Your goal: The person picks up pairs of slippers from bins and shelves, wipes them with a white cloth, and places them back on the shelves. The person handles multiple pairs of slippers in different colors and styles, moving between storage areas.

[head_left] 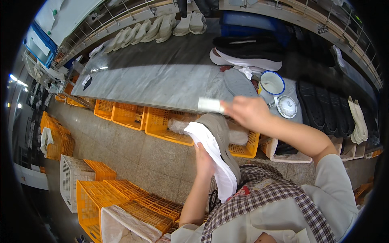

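Brown-and-white plaid cloth apron (259,200); left hand (205,162) gripping white-and-taupe foam-like sole (223,156), probably light, best held mid-sidewall; right hand (248,112) clasping white brush-like tool (210,105).

Right fingers (240,108) blurred, white block (209,105) blurred, black object (206,7) cut by top edge, pale-lined crate (131,219) cut below

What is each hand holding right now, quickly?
Left hand: closed around a white-and-grey shoe sole.
Right hand: closed on a white object, too blurred to identify.
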### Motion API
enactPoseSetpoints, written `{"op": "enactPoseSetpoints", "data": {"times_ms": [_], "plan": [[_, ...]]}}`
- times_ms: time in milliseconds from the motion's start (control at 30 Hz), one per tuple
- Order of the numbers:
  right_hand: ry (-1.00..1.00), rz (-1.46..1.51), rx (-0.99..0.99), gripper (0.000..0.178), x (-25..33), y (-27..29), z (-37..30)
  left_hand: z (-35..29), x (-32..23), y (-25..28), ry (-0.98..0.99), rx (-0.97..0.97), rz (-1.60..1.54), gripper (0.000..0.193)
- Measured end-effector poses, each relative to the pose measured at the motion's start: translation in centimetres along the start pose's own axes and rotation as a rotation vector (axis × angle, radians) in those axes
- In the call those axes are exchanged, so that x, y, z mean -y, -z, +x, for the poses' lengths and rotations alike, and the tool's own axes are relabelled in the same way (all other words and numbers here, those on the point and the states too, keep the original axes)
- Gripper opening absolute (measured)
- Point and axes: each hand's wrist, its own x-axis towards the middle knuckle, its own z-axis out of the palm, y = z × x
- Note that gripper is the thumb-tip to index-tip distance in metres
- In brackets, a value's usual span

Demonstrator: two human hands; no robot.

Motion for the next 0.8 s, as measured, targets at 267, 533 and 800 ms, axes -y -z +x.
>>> {"op": "enactPoseSetpoints", "data": {"times_ms": [267,533,800], "plan": [[0.175,0.175,0.035,0.023,3.3,-1.1,-1.8,0.5,0.3,1.6,-0.078,0.111,-0.023,0.052],[-1.071,1.29,0.276,0.024,-7.5,-9.1,3.0,2.0,-0.5,6.8,-0.276,0.302,0.143,0.05],[-1.093,0.682,0.063,0.042,-7.6,-14.5,0.6,3.3,-0.9,11.7,-0.211,0.335,0.011,0.048]]}}
